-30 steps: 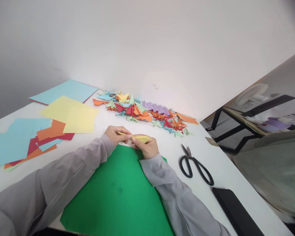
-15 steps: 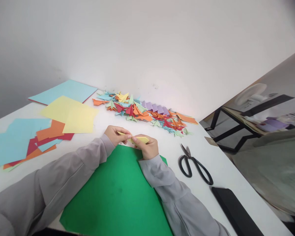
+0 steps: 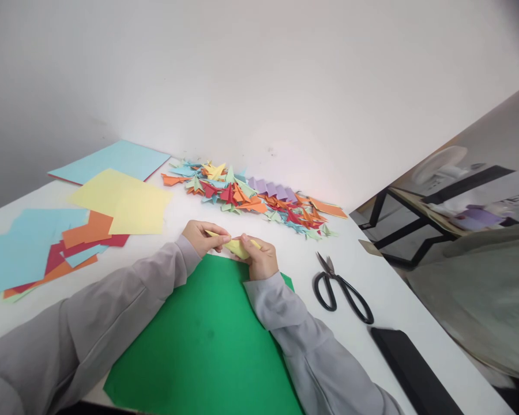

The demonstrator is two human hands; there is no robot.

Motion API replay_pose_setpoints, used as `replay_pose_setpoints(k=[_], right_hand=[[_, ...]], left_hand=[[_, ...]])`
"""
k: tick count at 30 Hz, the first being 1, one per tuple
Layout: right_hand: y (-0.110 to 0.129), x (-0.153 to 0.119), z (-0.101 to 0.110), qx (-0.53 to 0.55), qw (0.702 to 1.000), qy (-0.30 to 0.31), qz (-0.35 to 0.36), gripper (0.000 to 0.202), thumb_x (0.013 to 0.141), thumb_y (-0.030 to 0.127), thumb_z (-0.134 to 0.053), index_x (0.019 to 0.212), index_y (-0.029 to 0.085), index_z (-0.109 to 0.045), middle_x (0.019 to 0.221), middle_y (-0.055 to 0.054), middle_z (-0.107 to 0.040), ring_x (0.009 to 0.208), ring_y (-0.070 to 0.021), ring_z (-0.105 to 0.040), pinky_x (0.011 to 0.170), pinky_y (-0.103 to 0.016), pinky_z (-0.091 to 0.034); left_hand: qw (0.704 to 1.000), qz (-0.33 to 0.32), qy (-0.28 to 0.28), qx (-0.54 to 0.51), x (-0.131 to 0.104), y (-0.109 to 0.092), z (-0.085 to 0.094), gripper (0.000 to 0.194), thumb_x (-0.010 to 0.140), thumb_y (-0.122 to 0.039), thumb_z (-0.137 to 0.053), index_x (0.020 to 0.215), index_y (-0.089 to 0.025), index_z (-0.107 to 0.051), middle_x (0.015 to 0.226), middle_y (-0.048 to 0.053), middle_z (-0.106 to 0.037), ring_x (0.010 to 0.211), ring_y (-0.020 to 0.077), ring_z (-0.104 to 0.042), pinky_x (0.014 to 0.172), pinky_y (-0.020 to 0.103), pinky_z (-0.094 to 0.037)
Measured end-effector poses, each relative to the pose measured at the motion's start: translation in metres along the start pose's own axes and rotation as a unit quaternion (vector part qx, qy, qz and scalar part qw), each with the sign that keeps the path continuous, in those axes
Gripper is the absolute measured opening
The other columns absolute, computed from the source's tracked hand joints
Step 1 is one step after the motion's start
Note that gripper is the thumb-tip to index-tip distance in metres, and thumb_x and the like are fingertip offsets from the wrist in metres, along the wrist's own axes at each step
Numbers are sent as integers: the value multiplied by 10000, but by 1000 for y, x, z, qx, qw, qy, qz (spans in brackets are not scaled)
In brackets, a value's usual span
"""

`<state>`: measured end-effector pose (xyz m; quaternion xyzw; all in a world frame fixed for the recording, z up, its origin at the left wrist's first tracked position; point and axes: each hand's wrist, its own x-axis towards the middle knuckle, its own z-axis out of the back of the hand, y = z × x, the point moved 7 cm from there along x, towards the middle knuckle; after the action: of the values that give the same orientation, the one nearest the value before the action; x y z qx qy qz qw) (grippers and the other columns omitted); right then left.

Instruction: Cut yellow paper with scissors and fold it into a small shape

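A small folded piece of yellow paper [image 3: 237,248] is held between both hands, above the far edge of a green sheet [image 3: 211,334]. My left hand [image 3: 204,237] pinches its left end with thumb and forefinger. On the right side, my right hand [image 3: 262,257] grips the other end, its thumb lying on top of the paper. Parts of the fold are covered by the fingers. Beyond the hands, a long heap of small folded paper pieces [image 3: 242,196] in many colours lies along the wall.
Open black-handled scissors [image 3: 343,288] and a black flat object [image 3: 413,369] lie at the right. Yellow sheets [image 3: 123,202], blue sheets [image 3: 38,242] and orange and red pieces [image 3: 89,229] are at the left. A large blue sheet [image 3: 116,158] sits behind them.
My right thumb and fingers have shifted on the yellow paper, and more of its middle now shows between the hands. My left hand has barely moved.
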<state>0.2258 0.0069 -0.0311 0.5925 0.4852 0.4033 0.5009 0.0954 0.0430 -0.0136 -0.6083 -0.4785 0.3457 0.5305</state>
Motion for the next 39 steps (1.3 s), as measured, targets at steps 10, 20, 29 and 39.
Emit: replay_pose_setpoints(k=[10, 20, 29, 39], right_hand=[[1, 0, -1, -8, 1000, 21, 6, 439, 637, 568, -574, 666, 147, -696, 489, -16, -593, 401, -104, -475, 392, -229, -381], [12, -2, -3, -94, 994, 7, 60, 273, 503, 407, -734, 627, 172, -668, 484, 12, -585, 415, -97, -464, 410, -231, -392], [3, 2, 5, -53, 998, -30, 22, 324, 481, 419, -747, 654, 157, -666, 496, 5, -599, 414, -101, -493, 414, -234, -423], [10, 0, 2, -71, 996, -22, 51, 297, 499, 416, -739, 626, 159, -660, 499, 1, -587, 406, -90, -474, 386, -221, -419]], left_hand=[[999, 7, -20, -38, -1, 1, 0, 215, 460, -234, -765, 568, -99, -639, 377, -22, -541, 353, 66, -480, 382, 189, -409], [999, 27, -30, -24, 1, 5, 4, 246, 452, -259, -781, 596, -99, -662, 369, -12, -548, 349, 74, -486, 374, 194, -416], [989, 90, -4, -116, -1, 12, -5, 450, 330, -262, -824, 717, -93, -670, 546, 13, -653, 450, 99, -580, 484, 228, -517], [988, 101, -25, -116, -1, 12, -2, 362, 350, -279, -822, 581, -72, -634, 441, 24, -608, 414, 101, -565, 473, 227, -512]])
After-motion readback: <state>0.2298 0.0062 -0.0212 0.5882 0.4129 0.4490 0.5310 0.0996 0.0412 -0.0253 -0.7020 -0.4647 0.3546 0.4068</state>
